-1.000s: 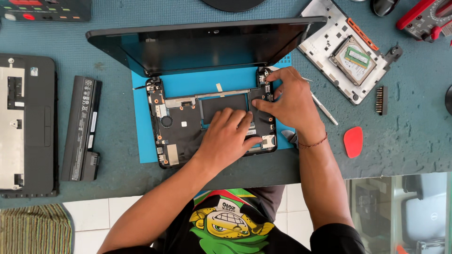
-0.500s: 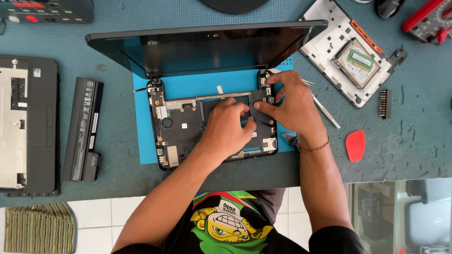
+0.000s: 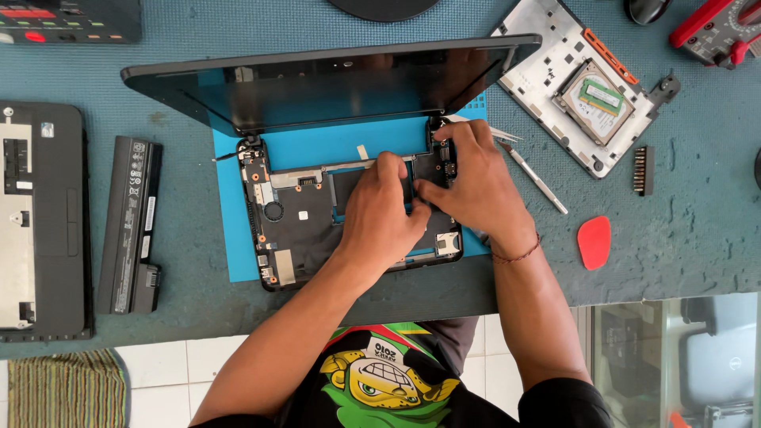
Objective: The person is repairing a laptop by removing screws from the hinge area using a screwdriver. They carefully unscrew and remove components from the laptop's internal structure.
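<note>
Blue mat (image 3: 238, 198) carries the opened laptop base (image 3: 301, 222); my left hand (image 3: 384, 214) and right hand (image 3: 472, 186) press fingertips together on its upper middle; a slip, I judge, could tear a fragile connector.

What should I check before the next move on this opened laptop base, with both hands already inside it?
1. Battery out of the machine: ok, the black battery pack lies on the bench left of the laptop base.
2. Base resting on the blue mat: ok.
3. Screen lid propped open, off the hands: ok.
4. Left hand and right hand both on the base's upper right area: ok, fingertips meet there.
5. What the fingers grip: cannot tell, the hands hide it.
6. Red pry pick and tweezers within reach at the right: ok.
</note>
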